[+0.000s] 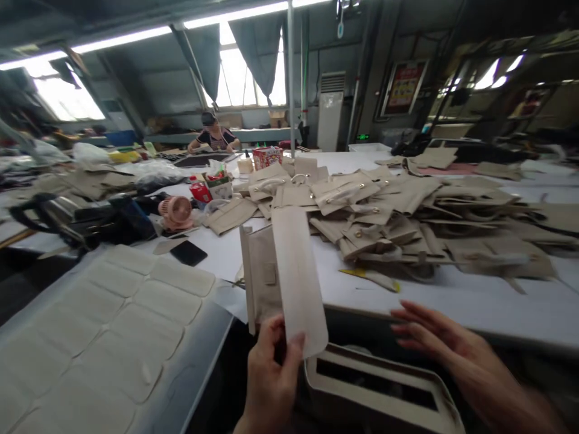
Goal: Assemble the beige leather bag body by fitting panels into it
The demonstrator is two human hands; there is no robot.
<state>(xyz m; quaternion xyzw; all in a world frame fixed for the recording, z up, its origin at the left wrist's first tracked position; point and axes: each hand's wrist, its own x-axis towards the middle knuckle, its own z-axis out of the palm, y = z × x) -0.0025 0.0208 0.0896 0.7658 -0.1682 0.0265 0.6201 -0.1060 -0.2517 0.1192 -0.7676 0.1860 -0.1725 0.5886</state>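
In my left hand (274, 367) is a long pale panel with rounded corners (298, 277), pinched near its lower end between thumb and fingers. Behind the panel's left side stands a beige bag piece with a small square patch (262, 280); whether my fingers also touch it I cannot tell. My right hand (438, 340) is held out to the right, fingers stretched and slightly blurred, holding nothing. Between my hands, lower down, lies an open beige bag body (380, 386) with a dark inside. Its lower part is out of view.
A pile of beige bag pieces (389, 211) covers the table (332, 283). Yellow-ended scissors or a similar tool (371, 279) lie in front. On the left are rows of pale panels (136, 307), a black phone (189, 253), a pink fan (175, 212) and a kettle (49, 220). A person (215, 135) sits beyond.
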